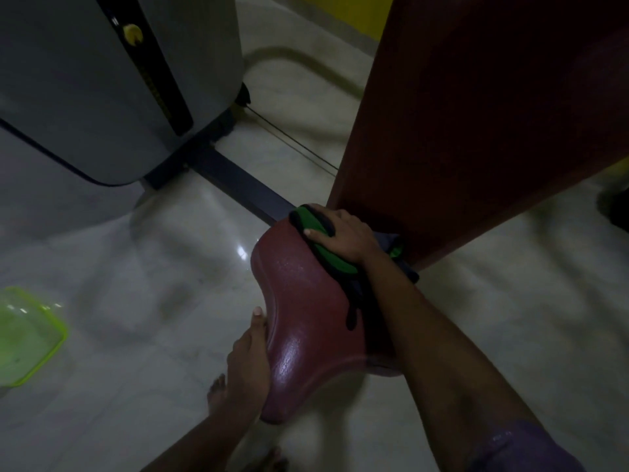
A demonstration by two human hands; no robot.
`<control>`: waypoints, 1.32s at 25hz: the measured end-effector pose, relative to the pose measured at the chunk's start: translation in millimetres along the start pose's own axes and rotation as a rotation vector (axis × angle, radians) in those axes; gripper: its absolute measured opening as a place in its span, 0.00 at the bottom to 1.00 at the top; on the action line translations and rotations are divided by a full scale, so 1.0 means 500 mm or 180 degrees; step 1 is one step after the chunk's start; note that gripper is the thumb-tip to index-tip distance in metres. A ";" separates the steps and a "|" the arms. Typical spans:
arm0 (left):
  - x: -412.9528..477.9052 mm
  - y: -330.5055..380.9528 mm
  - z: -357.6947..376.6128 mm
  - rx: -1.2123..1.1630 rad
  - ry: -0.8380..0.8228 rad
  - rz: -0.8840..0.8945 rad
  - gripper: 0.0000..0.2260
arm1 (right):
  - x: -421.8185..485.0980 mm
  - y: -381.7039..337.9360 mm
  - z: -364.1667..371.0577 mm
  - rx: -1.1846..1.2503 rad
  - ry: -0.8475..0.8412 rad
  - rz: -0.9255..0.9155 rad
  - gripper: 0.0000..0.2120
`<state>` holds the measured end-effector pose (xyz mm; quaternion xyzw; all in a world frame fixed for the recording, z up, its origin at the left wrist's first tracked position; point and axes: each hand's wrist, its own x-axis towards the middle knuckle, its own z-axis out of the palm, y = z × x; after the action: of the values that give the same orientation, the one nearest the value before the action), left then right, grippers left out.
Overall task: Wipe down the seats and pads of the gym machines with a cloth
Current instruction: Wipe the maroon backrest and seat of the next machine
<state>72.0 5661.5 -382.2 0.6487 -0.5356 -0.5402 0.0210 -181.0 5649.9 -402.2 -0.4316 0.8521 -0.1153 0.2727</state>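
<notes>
A dark red padded seat [306, 308] fills the lower middle of the view, its surface shiny and wet-looking. My right hand [343, 235] presses a green and black cloth [332, 257] flat on the seat's far end, close to the tall red back pad [476, 114]. Part of the cloth trails back along the seat under my forearm. My left hand [250, 349] grips the seat's left edge, thumb up on the rim.
A grey weight-stack housing [112, 86] with a yellow pin stands at upper left, with a dark steel floor bar [245, 189] running from it toward the seat. A green plastic tub [23, 335] sits on the pale tiled floor at left. My bare feet show below the seat.
</notes>
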 end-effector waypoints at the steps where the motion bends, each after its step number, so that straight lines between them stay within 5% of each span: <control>1: -0.002 0.004 -0.002 -0.0053 -0.0012 0.0072 0.37 | -0.012 0.019 -0.001 0.0128 -0.0003 0.0040 0.32; 11: -0.024 0.024 -0.005 0.0062 -0.0002 0.0185 0.25 | -0.253 0.168 0.062 0.1233 0.0885 0.1049 0.36; 16: -0.031 0.027 -0.005 0.0102 -0.0010 0.0191 0.30 | -0.345 0.103 0.115 0.2431 0.1871 0.2193 0.33; 20: -0.040 0.037 -0.007 0.0049 -0.0060 0.0142 0.33 | -0.362 -0.026 0.135 0.2230 0.1822 0.3221 0.37; 24: -0.044 0.042 -0.010 -0.0062 -0.0128 0.0115 0.28 | -0.355 -0.140 0.177 0.1957 0.2029 0.3186 0.32; 28: -0.055 0.050 -0.026 -0.0334 -0.0476 -0.0027 0.32 | -0.384 -0.300 0.226 0.1880 0.2423 0.2375 0.31; 31: -0.052 0.044 -0.037 -0.0700 -0.0911 -0.0082 0.33 | -0.398 -0.279 0.233 0.1899 0.2353 0.2002 0.26; 33: -0.049 0.029 -0.038 -0.1065 -0.1238 -0.0072 0.29 | -0.383 -0.222 0.206 0.1860 0.2255 0.2284 0.23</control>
<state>79.9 5662.4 -348.7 0.5260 -0.4255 -0.7362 0.0185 43.8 5740.1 -369.2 0.0422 0.9171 -0.3834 0.1008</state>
